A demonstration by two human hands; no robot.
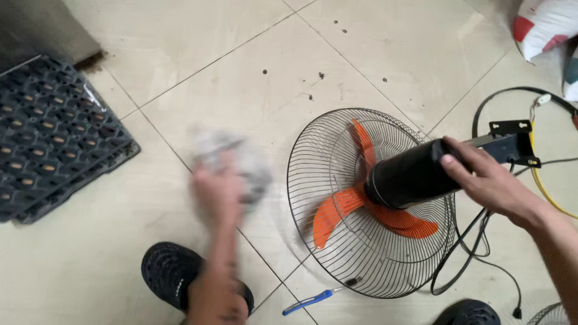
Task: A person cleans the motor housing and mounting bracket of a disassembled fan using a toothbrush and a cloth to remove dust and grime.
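Observation:
A fan lies on the tiled floor, its black wire grille (328,180) facing left and orange blades (361,210) inside. My right hand (490,180) grips the black motor housing (409,177) from the right side. My left hand (220,192), blurred by motion, holds a crumpled grey-white cloth (238,159) above the floor just left of the grille, apart from it.
A black perforated mat (54,135) lies at the left. A black mounting bracket (512,141), black cable (475,253) and yellow wire (545,192) trail at the right. A blue-handled screwdriver (310,302) rests near black sandals (171,274). A white sack (545,24) sits top right.

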